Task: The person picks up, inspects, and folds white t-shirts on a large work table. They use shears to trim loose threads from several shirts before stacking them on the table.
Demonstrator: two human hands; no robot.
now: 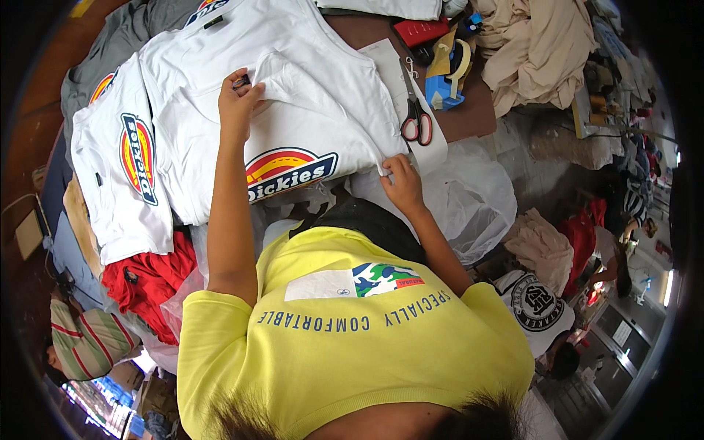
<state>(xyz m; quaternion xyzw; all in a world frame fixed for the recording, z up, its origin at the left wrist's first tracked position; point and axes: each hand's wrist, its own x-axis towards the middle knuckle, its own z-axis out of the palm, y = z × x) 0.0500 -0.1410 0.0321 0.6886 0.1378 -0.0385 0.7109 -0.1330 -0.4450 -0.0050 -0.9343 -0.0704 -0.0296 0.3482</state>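
Observation:
A white T-shirt [323, 110] with a red, yellow and dark blue printed emblem lies spread across the table in front of me. My left hand [240, 103] pinches its fabric near the middle, beside a small dark patch that looks like a label. At the shirt's lower right edge, my right hand [402, 182] grips a corner of the cloth between thumb and fingers. The fabric stretches in folds between both hands. More white T-shirts [110, 147] with the same emblem lie beneath and to the left.
Black-and-red scissors [416, 125] rest on white paper right of the shirt, near a blue tape dispenser [444, 89]. Beige cloth [539, 44] is heaped at the far right. Red fabric [150, 282] and clear plastic bags [473, 202] flank me. Other people sit at both sides.

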